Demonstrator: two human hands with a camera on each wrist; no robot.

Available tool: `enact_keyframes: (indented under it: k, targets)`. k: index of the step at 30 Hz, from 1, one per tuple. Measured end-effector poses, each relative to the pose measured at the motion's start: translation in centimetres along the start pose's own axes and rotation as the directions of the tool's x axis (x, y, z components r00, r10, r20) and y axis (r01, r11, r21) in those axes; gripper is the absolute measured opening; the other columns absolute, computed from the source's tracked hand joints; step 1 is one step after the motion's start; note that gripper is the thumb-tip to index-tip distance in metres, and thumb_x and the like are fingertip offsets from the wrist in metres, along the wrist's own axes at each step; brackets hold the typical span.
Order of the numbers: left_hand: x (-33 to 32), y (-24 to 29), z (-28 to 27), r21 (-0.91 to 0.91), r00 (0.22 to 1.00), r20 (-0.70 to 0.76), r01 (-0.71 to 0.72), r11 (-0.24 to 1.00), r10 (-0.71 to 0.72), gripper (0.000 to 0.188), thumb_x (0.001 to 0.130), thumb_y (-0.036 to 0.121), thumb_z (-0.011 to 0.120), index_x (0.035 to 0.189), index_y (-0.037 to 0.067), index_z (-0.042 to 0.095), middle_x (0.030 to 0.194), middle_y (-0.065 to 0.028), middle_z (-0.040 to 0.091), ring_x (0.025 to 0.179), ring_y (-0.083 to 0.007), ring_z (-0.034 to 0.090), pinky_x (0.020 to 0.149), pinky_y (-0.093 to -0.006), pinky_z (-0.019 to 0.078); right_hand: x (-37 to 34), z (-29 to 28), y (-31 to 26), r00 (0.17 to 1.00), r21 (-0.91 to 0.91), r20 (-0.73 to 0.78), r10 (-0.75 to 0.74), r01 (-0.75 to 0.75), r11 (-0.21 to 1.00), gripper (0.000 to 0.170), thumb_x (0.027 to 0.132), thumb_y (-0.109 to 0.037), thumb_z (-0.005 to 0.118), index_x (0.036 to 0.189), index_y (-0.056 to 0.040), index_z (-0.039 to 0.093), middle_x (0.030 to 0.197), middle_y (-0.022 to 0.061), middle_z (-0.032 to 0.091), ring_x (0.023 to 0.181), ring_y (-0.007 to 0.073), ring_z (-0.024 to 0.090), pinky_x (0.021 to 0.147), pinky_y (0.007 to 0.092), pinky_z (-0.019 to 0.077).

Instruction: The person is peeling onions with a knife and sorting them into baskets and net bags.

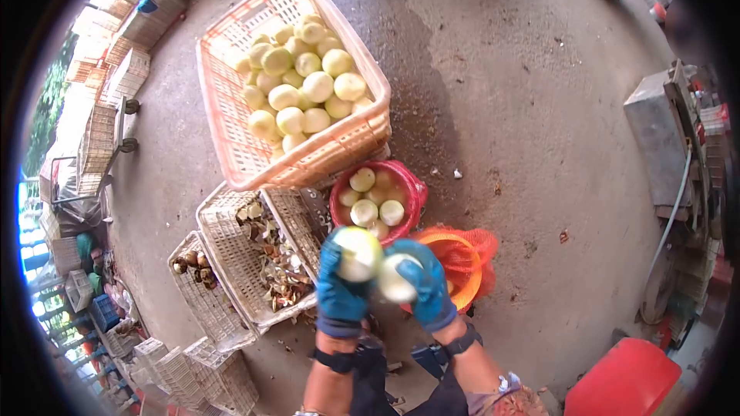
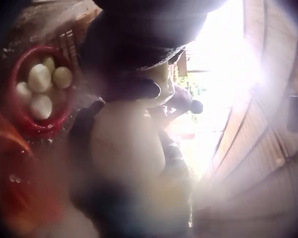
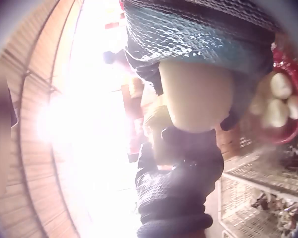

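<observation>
In the head view both hands wear blue gloves and are side by side, close to the body. My left hand (image 1: 336, 293) grips a pale, peeled onion (image 1: 358, 254) with a greenish top. A second peeled onion (image 1: 396, 280), blurred, sits in my right hand (image 1: 433, 286), whose fingers wrap over it. The two onions are right beside each other. Just beyond the hands, a red basin (image 1: 419, 194) holds several peeled onions in liquid. The right wrist view shows the right hand's onion (image 3: 196, 96) close up, partly covered by the glove.
A large pink crate (image 1: 220, 119) heaped with peeled onions stands beyond the basin. White crates (image 1: 223, 250) with skins and scraps are at left. Orange netting (image 1: 484, 250) drapes an orange tub (image 1: 462, 243) at right. A red plastic object (image 1: 624, 377) is at lower right.
</observation>
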State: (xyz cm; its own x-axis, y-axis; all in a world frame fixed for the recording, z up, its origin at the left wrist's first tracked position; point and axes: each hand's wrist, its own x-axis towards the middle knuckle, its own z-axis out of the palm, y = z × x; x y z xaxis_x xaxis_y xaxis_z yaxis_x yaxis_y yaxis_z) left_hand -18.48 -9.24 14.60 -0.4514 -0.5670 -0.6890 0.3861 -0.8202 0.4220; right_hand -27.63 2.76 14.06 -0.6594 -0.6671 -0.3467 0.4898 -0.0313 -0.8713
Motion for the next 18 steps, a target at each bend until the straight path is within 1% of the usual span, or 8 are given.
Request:
enact_keyframes:
  k: [3,5,8,9,11,13,16,18]
  targets:
    - [0.2,8.2,6.6,0.141,0.940,0.177,-0.319,0.937,0.293,0.042,0.093,0.032,0.058,0.128,0.010,0.054,0.121,-0.0129,0.060,0.106,-0.0280,0.061,0.089,-0.0439,0.0529,6.8,6.4,-4.3,0.882,-0.126,0.144,-0.449,0.467,0.875,0.031,0.094,-0.017,0.045,0.113,0.0025,0.059,0.115,0.0166,0.059,0.107,0.0285,0.058,0.095,0.0365,0.0456]
    - [2.6,12.9,8.3,0.173,0.891,0.265,-0.421,0.890,0.370,0.043,0.096,0.032,0.053,0.131,0.008,0.051,0.125,-0.0144,0.058,0.109,-0.0302,0.060,0.091,-0.0471,0.0521,11.3,10.1,-5.3,0.615,-0.219,0.114,-0.780,0.781,0.584,0.034,0.096,-0.014,0.046,0.125,0.0008,0.052,0.128,0.0164,0.053,0.116,0.0270,0.053,0.100,0.0354,0.0436]
    - [5.5,16.8,7.9,0.296,0.848,0.314,-0.515,0.804,0.427,0.044,0.099,0.030,0.046,0.135,0.006,0.045,0.127,-0.0159,0.055,0.110,-0.0338,0.058,0.091,-0.0495,0.0522,14.3,14.1,-6.9,0.992,0.304,0.011,-0.127,0.117,0.945,0.051,0.098,-0.014,0.054,0.143,-0.0024,0.035,0.139,0.0077,0.045,0.121,0.0129,0.048,0.099,0.0266,0.0448]
    - [6.9,17.7,5.5,0.319,0.865,0.311,-0.485,0.814,0.394,0.044,0.100,0.030,0.043,0.136,0.005,0.043,0.124,-0.0156,0.055,0.109,-0.0339,0.058,0.089,-0.0496,0.0525,14.6,13.4,-3.4,0.925,0.122,0.052,-0.377,0.369,0.921,0.051,0.097,-0.014,0.054,0.143,-0.0020,0.035,0.140,0.0076,0.044,0.122,0.0136,0.048,0.099,0.0271,0.0445]
    - [5.6,16.3,3.3,0.345,0.895,0.303,-0.424,0.837,0.328,0.045,0.100,0.029,0.043,0.136,0.003,0.044,0.124,-0.0166,0.056,0.111,-0.0320,0.058,0.091,-0.0452,0.0519,11.4,11.6,1.8,0.909,0.158,0.127,-0.397,0.377,0.913,0.052,0.096,-0.012,0.054,0.143,-0.0016,0.034,0.142,0.0076,0.042,0.124,0.0143,0.047,0.101,0.0282,0.0438]
    - [3.8,12.1,0.8,0.410,0.872,0.357,-0.469,0.782,0.335,0.045,0.099,0.030,0.043,0.134,0.002,0.047,0.125,-0.0158,0.057,0.109,-0.0297,0.060,0.091,-0.0411,0.0517,4.9,8.3,6.6,0.985,0.274,0.148,-0.090,0.046,0.961,0.052,0.095,-0.008,0.054,0.142,-0.0009,0.036,0.141,0.0079,0.045,0.123,0.0149,0.048,0.100,0.0295,0.0446]
    - [2.5,2.9,-3.0,0.345,0.994,0.108,-0.052,0.937,0.016,0.034,0.095,0.031,0.055,0.117,0.006,0.059,0.104,-0.0118,0.066,0.090,-0.0254,0.067,0.072,-0.0371,0.0573,-2.4,-0.4,14.7,0.993,-0.311,-0.077,0.087,-0.107,0.944,0.036,0.089,-0.004,0.059,0.125,-0.0016,0.055,0.121,0.0081,0.061,0.104,0.0144,0.058,0.090,0.0289,0.0482]
    - [3.0,-4.2,-9.1,0.351,0.968,-0.059,0.249,0.903,-0.244,0.033,0.094,0.029,0.058,0.116,0.005,0.059,0.105,-0.0117,0.065,0.088,-0.0259,0.067,0.071,-0.0380,0.0575,-5.9,-8.3,22.9,0.890,-0.339,-0.289,0.354,-0.441,0.831,0.032,0.087,-0.005,0.059,0.118,-0.0017,0.058,0.103,0.0121,0.064,0.094,0.0185,0.061,0.083,0.0324,0.0506]
